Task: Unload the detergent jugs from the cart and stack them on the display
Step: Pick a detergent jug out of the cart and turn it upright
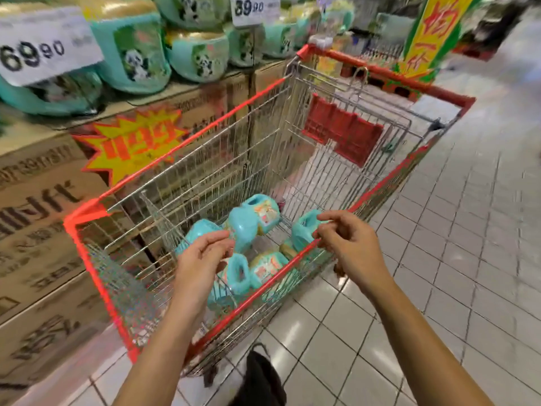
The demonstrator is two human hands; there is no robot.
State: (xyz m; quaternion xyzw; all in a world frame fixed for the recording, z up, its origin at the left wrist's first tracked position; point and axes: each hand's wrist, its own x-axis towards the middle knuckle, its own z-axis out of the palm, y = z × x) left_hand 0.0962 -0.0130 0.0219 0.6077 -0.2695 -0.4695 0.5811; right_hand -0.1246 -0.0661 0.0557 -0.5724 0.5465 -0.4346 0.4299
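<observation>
shop aisle, tiled floor (439,259) | my left grip (202,253) and right grip (348,238) loosely curled, empty, above cart (187,142) | risk: jumbled jugs (248,224), one grabbed off-handle may slip

Both our arms stretched forward
Our left hand (202,254) and right hand (349,244) hang side by side, apart, backs up, fingers loosely curled, gripping nothing we can see.

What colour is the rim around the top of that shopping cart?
The cart's rim is bright red, above silver wire mesh; the head view shows it.
</observation>
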